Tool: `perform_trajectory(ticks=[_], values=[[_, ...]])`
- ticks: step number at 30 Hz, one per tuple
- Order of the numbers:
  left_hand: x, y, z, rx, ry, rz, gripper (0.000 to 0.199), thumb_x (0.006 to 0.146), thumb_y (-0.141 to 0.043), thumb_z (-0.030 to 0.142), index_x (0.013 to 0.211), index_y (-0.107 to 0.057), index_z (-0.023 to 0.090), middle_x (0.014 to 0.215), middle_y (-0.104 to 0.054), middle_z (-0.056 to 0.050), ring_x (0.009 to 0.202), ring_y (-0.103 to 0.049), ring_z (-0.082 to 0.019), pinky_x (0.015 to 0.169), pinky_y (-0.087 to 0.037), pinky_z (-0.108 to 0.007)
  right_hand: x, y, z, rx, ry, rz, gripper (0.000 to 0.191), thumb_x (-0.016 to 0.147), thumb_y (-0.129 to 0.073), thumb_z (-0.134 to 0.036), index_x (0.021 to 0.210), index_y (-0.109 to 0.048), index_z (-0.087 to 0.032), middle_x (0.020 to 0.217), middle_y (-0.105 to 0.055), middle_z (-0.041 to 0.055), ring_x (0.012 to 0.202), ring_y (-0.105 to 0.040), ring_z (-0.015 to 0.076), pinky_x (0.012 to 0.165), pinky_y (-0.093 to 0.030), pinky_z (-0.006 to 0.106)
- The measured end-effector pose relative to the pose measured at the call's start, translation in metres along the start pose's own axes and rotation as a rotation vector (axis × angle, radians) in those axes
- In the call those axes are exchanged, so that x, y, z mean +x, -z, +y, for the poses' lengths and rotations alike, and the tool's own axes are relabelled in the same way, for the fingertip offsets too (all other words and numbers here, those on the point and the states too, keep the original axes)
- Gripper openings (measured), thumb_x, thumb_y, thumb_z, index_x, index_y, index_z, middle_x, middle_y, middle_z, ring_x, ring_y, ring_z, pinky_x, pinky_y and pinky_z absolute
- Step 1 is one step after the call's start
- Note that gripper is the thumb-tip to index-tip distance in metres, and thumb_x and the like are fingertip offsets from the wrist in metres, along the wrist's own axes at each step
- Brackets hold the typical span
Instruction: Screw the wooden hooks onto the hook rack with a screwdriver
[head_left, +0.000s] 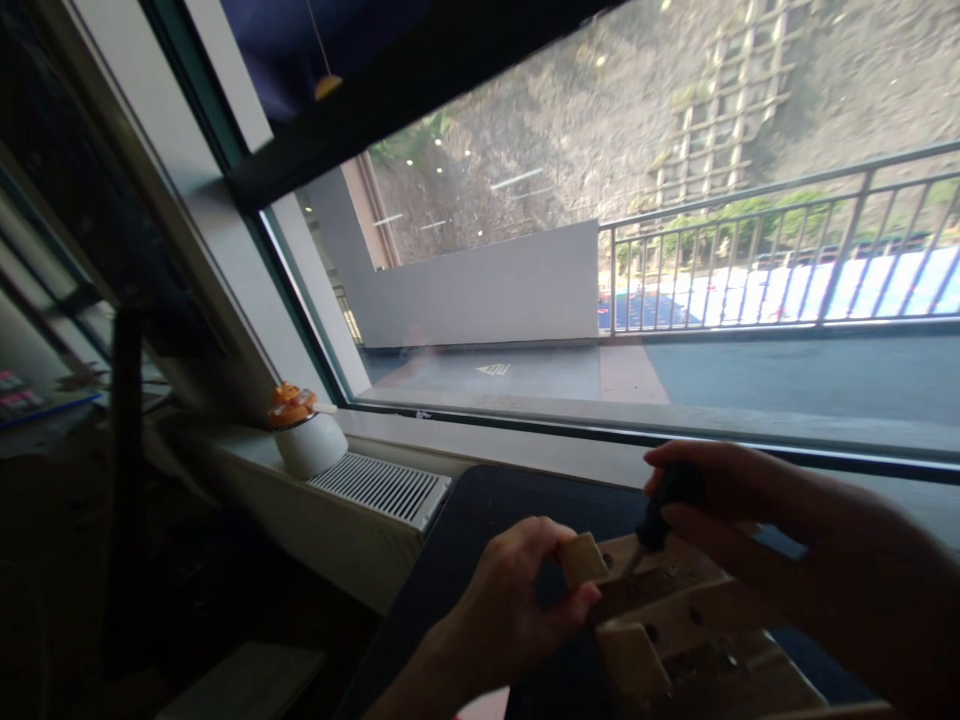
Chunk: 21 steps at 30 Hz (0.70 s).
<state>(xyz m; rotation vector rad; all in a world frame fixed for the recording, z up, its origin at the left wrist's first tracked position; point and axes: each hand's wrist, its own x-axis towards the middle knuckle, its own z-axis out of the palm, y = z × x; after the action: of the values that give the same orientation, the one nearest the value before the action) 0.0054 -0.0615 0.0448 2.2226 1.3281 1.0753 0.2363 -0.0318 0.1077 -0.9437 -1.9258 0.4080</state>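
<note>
My right hand (780, 550) grips the dark handle of a screwdriver (667, 500), its thin shaft pointing down and left at a wooden piece. Whether the tip sits in a screw I cannot tell. Below it lies a wooden assembly (697, 610) of pale strips and blocks with dark round holes. My left hand (517, 590) pinches a small wooden block (582, 560) at the assembly's left end, thumb and fingers around it. A second block (634, 655) juts out nearer to me. The assembly rests over a dark tabletop (480, 510).
A large window (495, 270) rises behind the table, with a railing (750, 270) outside. On the sill at left stands a white rounded pot (311, 445) with an orange top, beside a white slatted grille (382, 485). The floor at lower left is dark.
</note>
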Motion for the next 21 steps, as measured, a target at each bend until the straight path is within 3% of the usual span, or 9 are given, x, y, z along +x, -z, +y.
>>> perform_trajectory(ticks=[5, 12, 17, 21], values=[[-0.001, -0.001, -0.004, 0.004, -0.001, 0.023, 0.018, 0.08, -0.067, 0.026, 0.094, -0.061, 0.017, 0.083, -0.065, -0.001, 0.076, -0.06, -0.015, 0.072, -0.045, -0.025, 0.001, -0.019, -0.005, -0.012, 0.014, -0.019, 0.023, 0.086, -0.058, -0.031, 0.106, -0.067, -0.026, 0.084, -0.077, 0.0019, 0.065, -0.072, 0.0178, 0.054, -0.056, 0.023], [-0.001, 0.0, -0.002, -0.029, 0.077, -0.03, 0.021, 0.08, -0.068, 0.03, 0.096, -0.063, 0.017, 0.085, -0.066, 0.0, 0.078, -0.06, -0.015, 0.074, -0.044, -0.024, 0.001, -0.022, -0.002, -0.102, 0.079, 0.006, 0.023, 0.087, -0.056, -0.027, 0.108, -0.065, -0.026, 0.08, -0.075, -0.0001, 0.06, -0.07, 0.0154, 0.052, -0.053, 0.022], [0.0, 0.001, -0.003, -0.078, 0.227, -0.218, 0.017, 0.077, -0.07, 0.031, 0.089, -0.066, 0.019, 0.086, -0.067, 0.001, 0.079, -0.059, -0.015, 0.072, -0.043, -0.023, 0.001, -0.026, 0.0, -0.164, 0.11, 0.031, 0.021, 0.086, -0.056, -0.026, 0.105, -0.066, -0.024, 0.081, -0.076, 0.0019, 0.063, -0.071, 0.017, 0.054, -0.053, 0.023], [-0.001, 0.002, -0.005, -0.118, 0.257, -0.378, 0.014, 0.073, -0.072, 0.026, 0.082, -0.067, 0.018, 0.083, -0.067, 0.002, 0.078, -0.06, -0.014, 0.07, -0.041, -0.021, 0.001, -0.032, 0.004, -0.164, 0.115, -0.057, 0.026, 0.087, -0.054, -0.026, 0.108, -0.068, -0.021, 0.082, -0.077, 0.004, 0.06, -0.071, 0.0169, 0.051, -0.053, 0.023]])
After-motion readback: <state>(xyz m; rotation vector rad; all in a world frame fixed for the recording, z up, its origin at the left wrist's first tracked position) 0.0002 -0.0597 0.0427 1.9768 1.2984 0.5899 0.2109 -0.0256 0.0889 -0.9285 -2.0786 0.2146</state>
